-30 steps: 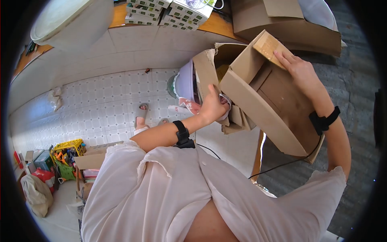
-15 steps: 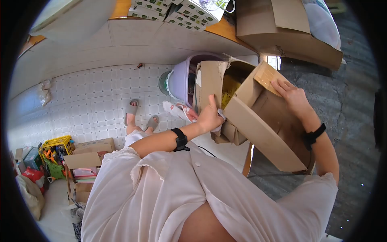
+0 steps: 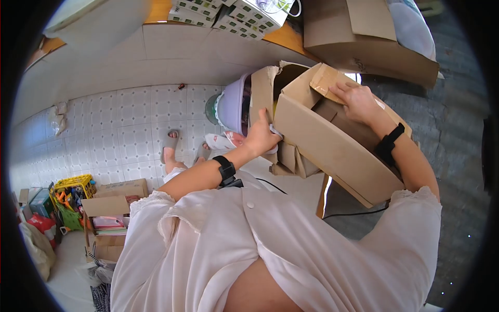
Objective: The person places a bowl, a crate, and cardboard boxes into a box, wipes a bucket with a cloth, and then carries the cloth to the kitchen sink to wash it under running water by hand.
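My left hand (image 3: 262,136) is closed around a white cloth or bag with red marks (image 3: 221,141), which pokes out on both sides of the fist. Its thumb rests against the flap of a worn cardboard box (image 3: 262,93). My right hand (image 3: 358,101) grips the taped end flap of a second, longer cardboard box (image 3: 332,140), fingers over the flap. This longer box is tilted and overlaps the worn box's opening, hiding most of the inside. Behind the worn box stands a lilac tub (image 3: 232,106).
A large open carton (image 3: 364,52) and white-green small boxes (image 3: 244,23) are at the top. On the lower left are a yellow crate (image 3: 75,183) and an open box of papers (image 3: 106,208). Slippered feet (image 3: 171,140) stand on the tiled floor.
My right hand has moved the longer box up and left, over the worn box, so the yellow mesh inside is now mostly covered. My left hand has shifted slightly left, still holding the cloth.
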`<action>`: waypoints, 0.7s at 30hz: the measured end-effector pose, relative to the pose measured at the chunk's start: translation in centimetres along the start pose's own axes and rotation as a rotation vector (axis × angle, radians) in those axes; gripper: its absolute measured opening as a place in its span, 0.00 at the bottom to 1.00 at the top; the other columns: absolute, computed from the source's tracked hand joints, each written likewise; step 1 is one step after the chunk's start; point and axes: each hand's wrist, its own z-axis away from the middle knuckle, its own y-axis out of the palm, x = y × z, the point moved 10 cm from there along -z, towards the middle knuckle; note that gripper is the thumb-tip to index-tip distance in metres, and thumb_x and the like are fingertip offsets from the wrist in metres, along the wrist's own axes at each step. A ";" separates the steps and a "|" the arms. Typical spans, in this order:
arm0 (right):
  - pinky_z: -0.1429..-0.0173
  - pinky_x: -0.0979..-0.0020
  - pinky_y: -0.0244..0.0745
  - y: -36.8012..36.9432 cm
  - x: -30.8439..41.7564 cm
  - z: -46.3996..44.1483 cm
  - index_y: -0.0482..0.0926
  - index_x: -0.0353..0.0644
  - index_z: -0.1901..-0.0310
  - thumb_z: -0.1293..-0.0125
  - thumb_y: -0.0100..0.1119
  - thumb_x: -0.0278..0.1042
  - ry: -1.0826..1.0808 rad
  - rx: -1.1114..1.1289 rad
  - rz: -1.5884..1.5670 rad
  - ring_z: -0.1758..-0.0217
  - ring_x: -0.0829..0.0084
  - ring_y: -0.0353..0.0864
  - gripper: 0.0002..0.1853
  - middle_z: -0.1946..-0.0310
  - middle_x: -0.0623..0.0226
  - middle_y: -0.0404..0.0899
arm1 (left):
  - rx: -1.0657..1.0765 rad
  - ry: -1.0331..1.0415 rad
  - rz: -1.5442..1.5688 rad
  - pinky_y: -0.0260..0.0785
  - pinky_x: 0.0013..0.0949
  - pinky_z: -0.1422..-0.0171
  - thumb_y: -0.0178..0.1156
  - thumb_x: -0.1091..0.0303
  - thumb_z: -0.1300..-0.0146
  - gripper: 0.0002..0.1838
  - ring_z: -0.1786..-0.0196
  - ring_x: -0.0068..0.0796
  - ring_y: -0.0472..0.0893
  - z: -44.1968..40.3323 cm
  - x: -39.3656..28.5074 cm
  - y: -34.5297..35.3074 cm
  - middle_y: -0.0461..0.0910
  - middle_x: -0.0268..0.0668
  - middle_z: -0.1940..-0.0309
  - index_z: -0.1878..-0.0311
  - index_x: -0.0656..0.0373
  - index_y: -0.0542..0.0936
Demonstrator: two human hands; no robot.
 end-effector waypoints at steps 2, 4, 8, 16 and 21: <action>0.39 0.54 0.78 -2.0 -0.6 -1.1 0.74 0.48 0.31 0.38 0.66 0.46 0.023 0.025 -0.118 0.38 0.58 0.80 0.33 0.44 0.61 0.80 | -0.046 0.023 -0.019 0.79 0.50 0.59 0.70 0.68 0.47 0.47 0.69 0.62 0.85 0.0 -0.5 -0.5 0.82 0.58 0.74 0.29 0.71 0.52; 0.30 0.51 0.71 -2.1 -2.5 -2.6 0.72 0.55 0.28 0.37 0.64 0.62 0.191 0.204 -0.348 0.29 0.56 0.72 0.38 0.33 0.63 0.74 | 0.093 -0.099 0.079 0.77 0.55 0.51 0.68 0.68 0.45 0.47 0.59 0.68 0.83 0.5 -0.4 0.3 0.82 0.66 0.65 0.29 0.74 0.51; 0.22 0.52 0.62 0.9 -4.8 -3.7 0.63 0.59 0.22 0.42 0.65 0.70 0.402 0.061 -0.543 0.21 0.51 0.62 0.49 0.22 0.56 0.58 | 0.049 -0.075 0.020 0.77 0.56 0.50 0.69 0.68 0.45 0.48 0.59 0.68 0.83 0.1 -0.8 0.3 0.82 0.66 0.64 0.29 0.73 0.51; 0.32 0.44 0.71 1.9 -1.6 -3.1 0.72 0.64 0.26 0.50 0.68 0.68 0.306 0.116 -0.358 0.29 0.46 0.71 0.47 0.24 0.57 0.63 | -0.062 -0.061 0.037 0.77 0.55 0.58 0.74 0.64 0.46 0.51 0.64 0.66 0.84 0.2 0.1 1.1 0.82 0.63 0.71 0.27 0.69 0.51; 0.30 0.47 0.68 1.8 -1.5 -3.4 0.76 0.63 0.28 0.52 0.69 0.66 0.281 0.065 -0.350 0.30 0.48 0.71 0.45 0.25 0.59 0.65 | -0.063 -0.116 0.024 0.77 0.53 0.57 0.74 0.66 0.46 0.51 0.64 0.63 0.85 -0.1 0.8 1.2 0.84 0.59 0.71 0.26 0.66 0.51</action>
